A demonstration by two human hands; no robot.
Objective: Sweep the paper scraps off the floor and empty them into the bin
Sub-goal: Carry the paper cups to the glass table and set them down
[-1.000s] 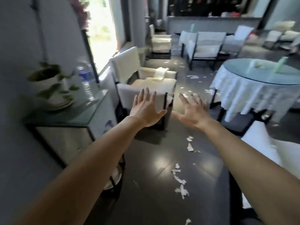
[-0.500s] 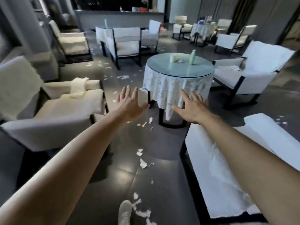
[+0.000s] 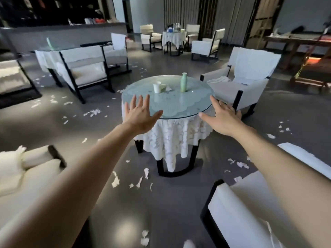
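My left hand [image 3: 141, 117] and right hand [image 3: 223, 120] were spread flat, empty. Paper scraps [image 3: 115, 179] lay across the floor [image 3: 161, 212] around the tabletop [image 3: 170, 106]. Risk: my footsteps could scatter them; I saw no broom.

Your view swings right, so the side cabinet and plant are gone and the round glass table [image 3: 179, 116] now stands straight ahead, closer. Your left hand [image 3: 141, 116] and right hand [image 3: 224, 120] spread wider apart, framing its near rim.
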